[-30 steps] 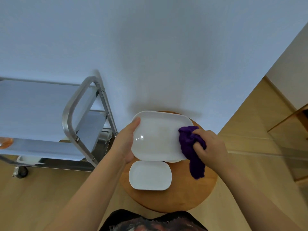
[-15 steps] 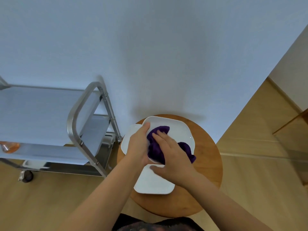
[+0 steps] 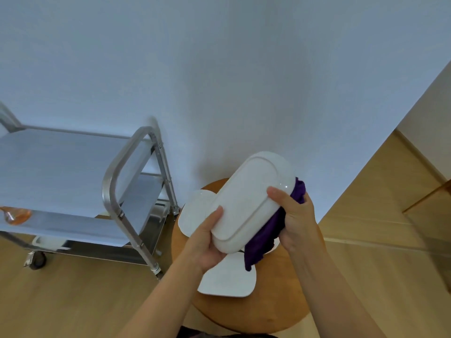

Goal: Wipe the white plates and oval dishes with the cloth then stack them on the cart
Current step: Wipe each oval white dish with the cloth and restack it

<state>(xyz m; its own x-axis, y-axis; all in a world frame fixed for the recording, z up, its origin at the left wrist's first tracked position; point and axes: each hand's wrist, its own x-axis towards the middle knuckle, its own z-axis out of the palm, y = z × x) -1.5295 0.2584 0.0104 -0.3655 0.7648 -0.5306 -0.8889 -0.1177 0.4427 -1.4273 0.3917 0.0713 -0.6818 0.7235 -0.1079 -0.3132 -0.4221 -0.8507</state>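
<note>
Steel cart (image 3: 127, 191) at left, left hand (image 3: 207, 242) gripping an upturned oval dish (image 3: 251, 203) (underside showing) above the round tabletop (image 3: 280, 301), right hand (image 3: 299, 219) clutching purple cloth (image 3: 263, 242) against it, two white plates (image 3: 229, 279) below.

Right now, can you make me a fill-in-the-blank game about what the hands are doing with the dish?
1. The dish held up in both hands shows its ____ side to the camera.
2. The cloth pressed against the dish by the right hand is ____ in colour.
3. The other white plates lie on a round ____ stool.
4. The metal cart stands to the ____ of the stool.

Missing words: bottom; purple; wooden; left
</note>
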